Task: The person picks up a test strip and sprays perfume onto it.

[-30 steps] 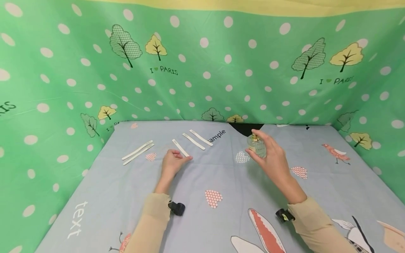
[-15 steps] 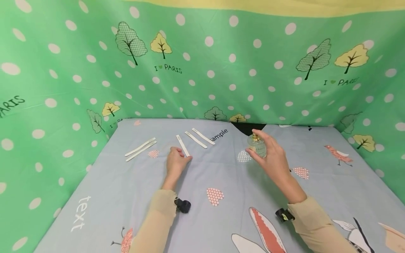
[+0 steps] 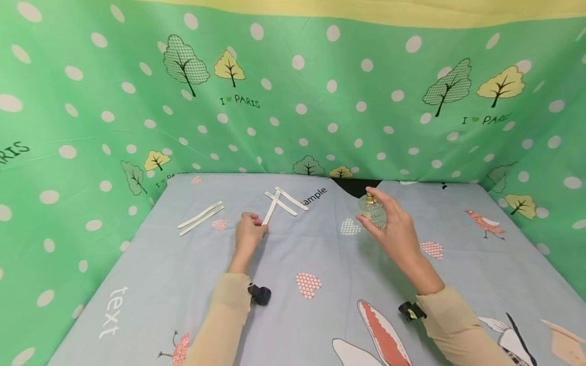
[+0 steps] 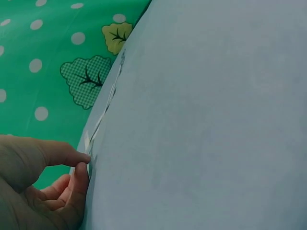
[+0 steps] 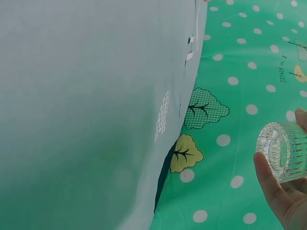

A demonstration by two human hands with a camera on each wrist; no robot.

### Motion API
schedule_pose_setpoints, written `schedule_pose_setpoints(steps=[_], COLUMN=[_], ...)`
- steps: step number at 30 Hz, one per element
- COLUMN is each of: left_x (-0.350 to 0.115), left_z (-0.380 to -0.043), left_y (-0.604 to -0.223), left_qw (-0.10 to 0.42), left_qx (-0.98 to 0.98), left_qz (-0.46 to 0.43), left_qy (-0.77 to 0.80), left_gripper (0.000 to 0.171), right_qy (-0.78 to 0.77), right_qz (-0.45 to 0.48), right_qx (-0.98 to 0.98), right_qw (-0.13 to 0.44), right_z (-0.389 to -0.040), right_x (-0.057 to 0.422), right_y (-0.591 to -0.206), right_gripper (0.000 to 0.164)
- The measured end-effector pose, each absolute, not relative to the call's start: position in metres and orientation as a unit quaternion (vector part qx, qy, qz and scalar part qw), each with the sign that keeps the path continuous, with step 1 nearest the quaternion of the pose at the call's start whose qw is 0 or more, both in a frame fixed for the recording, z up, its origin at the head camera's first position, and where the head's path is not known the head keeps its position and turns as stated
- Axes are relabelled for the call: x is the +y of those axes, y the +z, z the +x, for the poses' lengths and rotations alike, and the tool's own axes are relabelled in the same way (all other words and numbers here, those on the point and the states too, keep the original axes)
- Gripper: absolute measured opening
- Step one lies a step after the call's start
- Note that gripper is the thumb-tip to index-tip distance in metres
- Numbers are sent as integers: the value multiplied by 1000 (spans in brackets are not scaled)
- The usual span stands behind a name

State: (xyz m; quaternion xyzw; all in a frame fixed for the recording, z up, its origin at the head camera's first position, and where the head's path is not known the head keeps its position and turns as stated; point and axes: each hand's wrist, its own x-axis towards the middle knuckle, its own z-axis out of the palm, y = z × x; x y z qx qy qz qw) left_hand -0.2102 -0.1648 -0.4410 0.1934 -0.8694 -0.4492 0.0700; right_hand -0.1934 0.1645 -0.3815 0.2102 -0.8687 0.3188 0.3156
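Observation:
Between thumb and fingertips, my left hand [image 3: 249, 235] pinches the near end of a white perfume test strip [image 3: 271, 207]. Its far end overlaps another strip in the head view. My right hand [image 3: 397, 223] holds a clear glass perfume bottle [image 3: 374, 212] upright above the table, index finger on the gold spray top [image 3: 370, 197] and thumb low on the glass. In the right wrist view the ribbed bottom of the bottle [image 5: 283, 151] shows, with the thumb against it.
Two paper strips [image 3: 202, 220] lie side by side at the left. Two more strips [image 3: 293, 199] lie slanted near the back middle. A grey printed cloth [image 3: 316, 254] covers the table, and a green dotted curtain [image 3: 274, 127] hangs behind it and at both sides.
My left hand takes hold of the nearest strip of the right group and swings it, so its far end points right instead of left. The right hand with the bottle stays in place.

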Motion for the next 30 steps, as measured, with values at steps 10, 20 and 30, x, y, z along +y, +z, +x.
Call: schedule_pose_setpoints(steps=[10, 20, 30], left_x=[-170, -173, -171], left_z=[-216, -213, -209], left_y=[-439, -432, -412], left_qw=[51, 70, 73], left_qx=[-874, -851, -818], left_qz=[169, 153, 120], left_qy=[-452, -498, -557], left_gripper=[12, 9, 14], right_qy=[320, 318, 318], right_qz=[211, 210, 205], right_qx=[-865, -868, -871], right_qw=[323, 320, 312], right_z=[-194, -195, -194], right_x=[167, 168, 167], right_y=[-384, -385, -384], right_gripper=[70, 71, 71])
